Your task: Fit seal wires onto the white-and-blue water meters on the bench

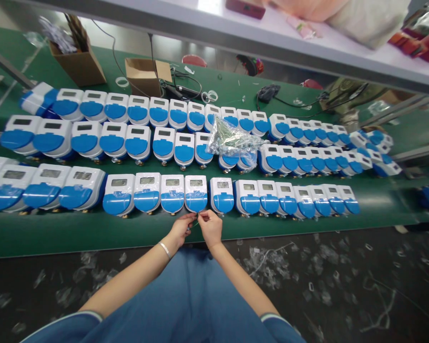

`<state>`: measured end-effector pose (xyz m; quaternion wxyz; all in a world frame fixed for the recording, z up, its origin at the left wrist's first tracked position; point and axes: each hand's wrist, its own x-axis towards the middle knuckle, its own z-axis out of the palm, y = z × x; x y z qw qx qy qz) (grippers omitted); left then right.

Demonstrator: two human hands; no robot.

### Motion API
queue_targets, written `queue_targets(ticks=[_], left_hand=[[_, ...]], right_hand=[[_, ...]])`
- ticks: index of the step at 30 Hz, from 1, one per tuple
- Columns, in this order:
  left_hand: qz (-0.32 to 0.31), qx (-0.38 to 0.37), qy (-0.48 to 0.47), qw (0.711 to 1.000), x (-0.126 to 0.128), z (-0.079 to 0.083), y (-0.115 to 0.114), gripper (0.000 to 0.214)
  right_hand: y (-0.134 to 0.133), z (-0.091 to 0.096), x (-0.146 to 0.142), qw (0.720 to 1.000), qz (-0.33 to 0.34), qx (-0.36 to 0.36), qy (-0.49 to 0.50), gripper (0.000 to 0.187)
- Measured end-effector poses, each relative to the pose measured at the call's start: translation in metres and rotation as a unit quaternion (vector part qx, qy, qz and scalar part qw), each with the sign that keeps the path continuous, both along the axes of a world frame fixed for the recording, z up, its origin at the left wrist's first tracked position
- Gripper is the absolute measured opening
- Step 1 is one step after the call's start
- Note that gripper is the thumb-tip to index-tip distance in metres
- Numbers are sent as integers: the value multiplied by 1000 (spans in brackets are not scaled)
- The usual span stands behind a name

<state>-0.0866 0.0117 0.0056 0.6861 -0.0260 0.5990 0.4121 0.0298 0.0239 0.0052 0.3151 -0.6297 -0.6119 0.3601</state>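
Three rows of blue-and-white meters [172,193] on one green bench [75,233] (the far ends blur, so no exact tally per row); two open cardboard boxes [79,64]; one clear plastic bag [232,140]; two hands, the left hand [180,231] and the right hand [210,227]; one bracelet [164,249].

L hand [180,230] & R hand [210,227] pinch thin wire [197,223] below meter [196,193]; green bench [57,233].
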Motion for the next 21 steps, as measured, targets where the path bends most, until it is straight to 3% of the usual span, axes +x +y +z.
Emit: queue_targets(ticks=[12, 21], left_hand=[[-3, 6, 0, 1000, 0, -6, -2, 21], [-33, 42, 62, 997, -2, -21, 2, 37]], right_hand=[[1, 1, 0, 999, 24, 12, -33, 12], [3, -9, -6, 999, -17, -45, -9, 16]])
